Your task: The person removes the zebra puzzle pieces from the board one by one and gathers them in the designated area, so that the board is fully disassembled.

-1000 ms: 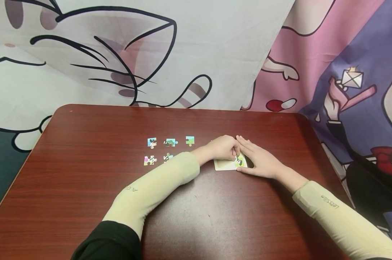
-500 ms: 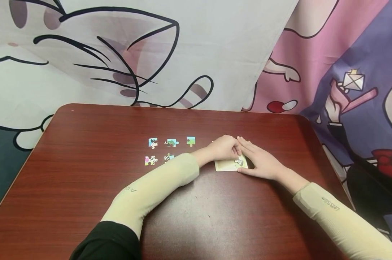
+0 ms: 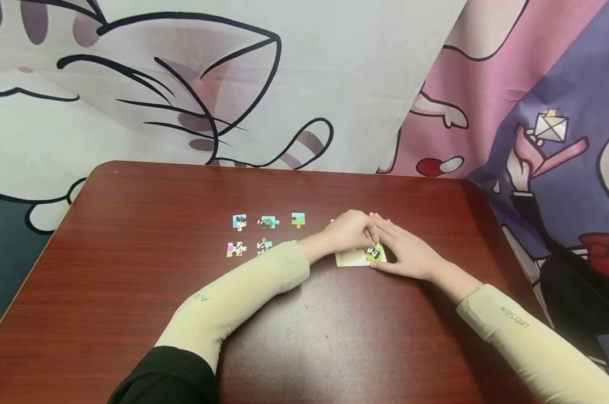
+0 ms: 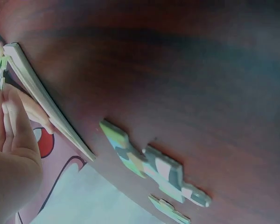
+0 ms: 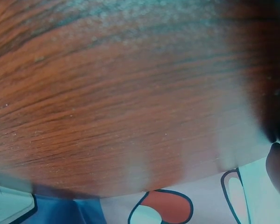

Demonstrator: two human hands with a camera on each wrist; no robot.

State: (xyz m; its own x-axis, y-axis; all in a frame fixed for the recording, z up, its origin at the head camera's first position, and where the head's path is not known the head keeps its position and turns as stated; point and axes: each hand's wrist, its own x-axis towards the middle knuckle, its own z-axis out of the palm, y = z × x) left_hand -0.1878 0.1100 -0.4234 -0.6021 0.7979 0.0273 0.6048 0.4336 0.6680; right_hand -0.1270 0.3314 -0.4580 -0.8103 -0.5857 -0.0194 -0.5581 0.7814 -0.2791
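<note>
My left hand pinches a green puzzle piece between thumb and fingers, over the right part of a pale puzzle board. In the left wrist view that puzzle piece stands on edge between fingertips, above the board. My right hand lies along the board's right end with fingers straight and spread, its thumb at the near corner. The left hand and wrist hide much of the board's far side. Only a dark sliver of a hand shows at the edge of the right wrist view.
Left of the board lie loose puzzle pieces in two rows, among them a blue-green piece, a turtle-like green piece and a pink-and-white piece. My left sleeve partly covers the near row. A printed curtain hangs behind the table.
The puzzle piece in my left hand tilts: its face goes pale half a second ago, then shows green again. The left hand shifts very slightly; the right hand stays at the board.
</note>
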